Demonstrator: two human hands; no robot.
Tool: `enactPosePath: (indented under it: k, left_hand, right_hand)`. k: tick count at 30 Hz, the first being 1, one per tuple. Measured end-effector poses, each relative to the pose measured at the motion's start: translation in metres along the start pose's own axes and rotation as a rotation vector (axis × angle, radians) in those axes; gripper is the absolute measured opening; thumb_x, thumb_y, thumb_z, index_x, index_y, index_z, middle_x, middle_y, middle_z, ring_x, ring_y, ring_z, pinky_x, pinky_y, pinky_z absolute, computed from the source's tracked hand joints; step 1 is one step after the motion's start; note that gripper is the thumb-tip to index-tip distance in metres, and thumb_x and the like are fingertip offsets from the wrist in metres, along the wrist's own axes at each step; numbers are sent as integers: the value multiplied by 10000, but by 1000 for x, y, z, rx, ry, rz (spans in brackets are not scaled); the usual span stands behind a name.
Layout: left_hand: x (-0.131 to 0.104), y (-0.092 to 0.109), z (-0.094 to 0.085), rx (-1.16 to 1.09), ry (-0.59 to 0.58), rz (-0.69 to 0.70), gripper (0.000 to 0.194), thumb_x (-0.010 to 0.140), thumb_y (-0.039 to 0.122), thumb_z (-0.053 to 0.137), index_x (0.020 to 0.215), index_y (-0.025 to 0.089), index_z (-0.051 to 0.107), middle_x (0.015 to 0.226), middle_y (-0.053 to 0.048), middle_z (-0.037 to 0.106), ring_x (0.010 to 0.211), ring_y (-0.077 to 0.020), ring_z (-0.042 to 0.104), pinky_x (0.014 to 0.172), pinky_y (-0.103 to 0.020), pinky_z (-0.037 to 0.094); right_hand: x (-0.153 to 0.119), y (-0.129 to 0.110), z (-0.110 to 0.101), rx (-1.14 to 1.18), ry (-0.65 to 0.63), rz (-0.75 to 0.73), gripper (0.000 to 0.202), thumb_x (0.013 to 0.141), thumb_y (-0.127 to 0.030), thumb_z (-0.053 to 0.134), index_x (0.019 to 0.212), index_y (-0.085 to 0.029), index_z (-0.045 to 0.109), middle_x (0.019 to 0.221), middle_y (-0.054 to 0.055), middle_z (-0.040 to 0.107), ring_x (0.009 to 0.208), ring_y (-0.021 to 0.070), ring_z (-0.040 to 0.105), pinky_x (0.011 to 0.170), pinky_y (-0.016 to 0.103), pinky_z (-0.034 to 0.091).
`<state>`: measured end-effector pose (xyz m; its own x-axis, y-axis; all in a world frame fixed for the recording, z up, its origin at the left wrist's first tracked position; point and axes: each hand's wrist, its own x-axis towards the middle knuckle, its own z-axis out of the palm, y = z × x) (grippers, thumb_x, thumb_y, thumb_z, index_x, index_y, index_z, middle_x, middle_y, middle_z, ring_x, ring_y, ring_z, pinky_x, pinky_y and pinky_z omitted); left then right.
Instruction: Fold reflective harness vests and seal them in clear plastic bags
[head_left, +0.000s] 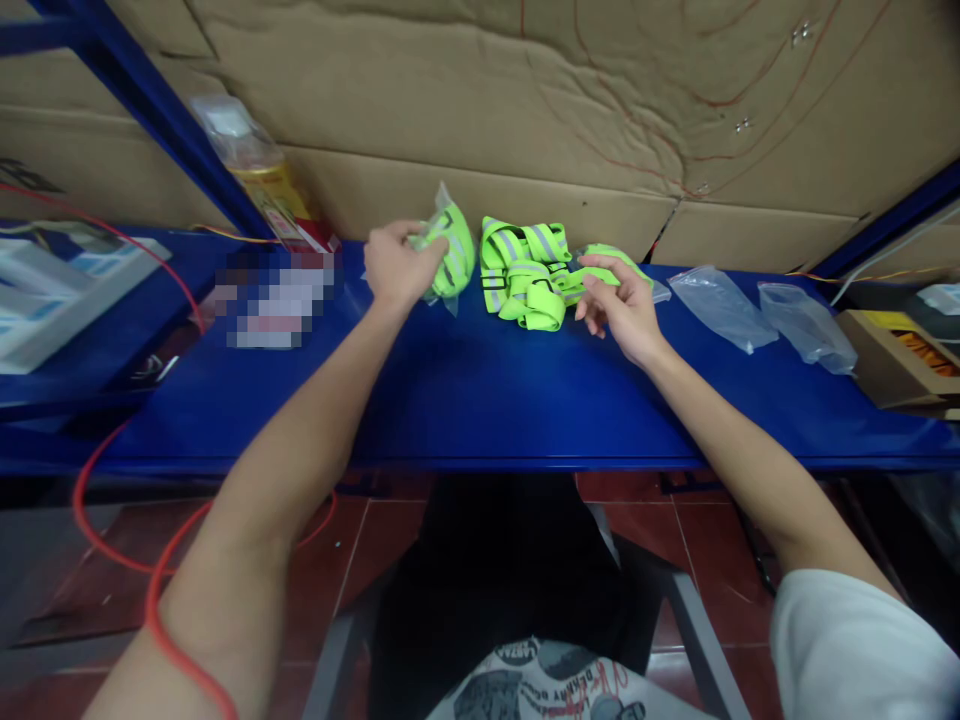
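My left hand [405, 265] is closed on a clear plastic bag with a rolled neon-green reflective strap [456, 255] inside, near the back of the blue table [525, 400]. Right of it lies a loose pile of neon-green straps [525, 270] with grey reflective stripes and black buckles. At the pile's right side is my right hand [619, 305], its fingers apart and curved. Just behind those fingers sits another green bundle [611, 262], partly hidden by the hand, with some clear plastic at its edge.
Two clear plastic bags [724, 305] [806, 325] lie at the right, beside an open cardboard box [900, 360]. A bottle [262, 175] stands at the back left. A red hose [157, 590] loops by my left arm. Cardboard [450, 100] backs the table.
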<state>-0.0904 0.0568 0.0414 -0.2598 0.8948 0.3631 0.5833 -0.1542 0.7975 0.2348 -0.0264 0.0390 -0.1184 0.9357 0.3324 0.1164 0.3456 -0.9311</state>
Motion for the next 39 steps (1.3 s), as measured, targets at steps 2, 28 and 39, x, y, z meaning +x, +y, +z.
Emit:
enactPosePath:
  k: [2,28,39]
  left_hand:
    - [-6,1,5,106,46,9,445,826,421,847,1206,210,749,1091,-79,705,1208,-347,636,1078,-497,475]
    - [-76,23,45,139,-461,730,831,951,430,761,1682,193,446,1609,-197,610,1467,-420,578,1253,-630,484]
    - [-84,35,46,56,-337,610,324,997,423,688,1234,202,672,1141,-147,751,1076,-347,708,962,-499,585]
  right_hand:
    - [2,3,-4,-51,32,-36,565,939,-767,770,1272,-320,675,671,-49,717,419,134,503,399,272,382]
    - [12,23,-4,75,117,-11,636,720,-775,958,1053,-271,758,768,-3,775,592,196,721,579,376,682]
    - [10,4,-14,40,93,6,828,770,-958,776,1287,-314,724,958,42,801,817,216,781,522,289,577]
